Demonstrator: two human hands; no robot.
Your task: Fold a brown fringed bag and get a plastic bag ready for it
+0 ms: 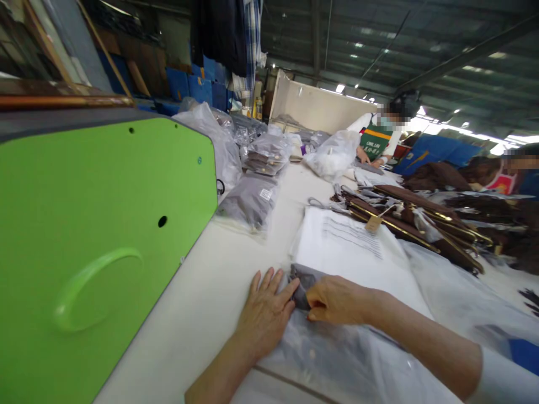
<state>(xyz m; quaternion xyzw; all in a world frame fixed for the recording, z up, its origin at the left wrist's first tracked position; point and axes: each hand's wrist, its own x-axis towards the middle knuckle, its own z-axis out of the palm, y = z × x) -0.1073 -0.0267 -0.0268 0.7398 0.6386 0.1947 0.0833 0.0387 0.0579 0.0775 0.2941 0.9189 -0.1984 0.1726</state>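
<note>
A clear plastic bag (328, 353) lies in front of me, with a dark grey folded item (304, 275) showing at its far end. My left hand (266, 317) rests flat with its fingers spread, partly on the table and partly on the bag's left edge. The left thumb touches the grey item. My right hand (337, 300) is closed, its fingers curled at the bag's far edge over the grey item. Its fingertips are partly hidden. Just beyond both hands lies a stack of white plastic bags (349, 241) with printed lines.
A large green panel (126, 224) stands close on the left. Packed grey bundles (248, 199) lie along the table (202, 280). Brown zippered pieces (404, 216) with gold zips and a tag are piled at right. A co-worker in a green apron (374, 140) stands at the far side.
</note>
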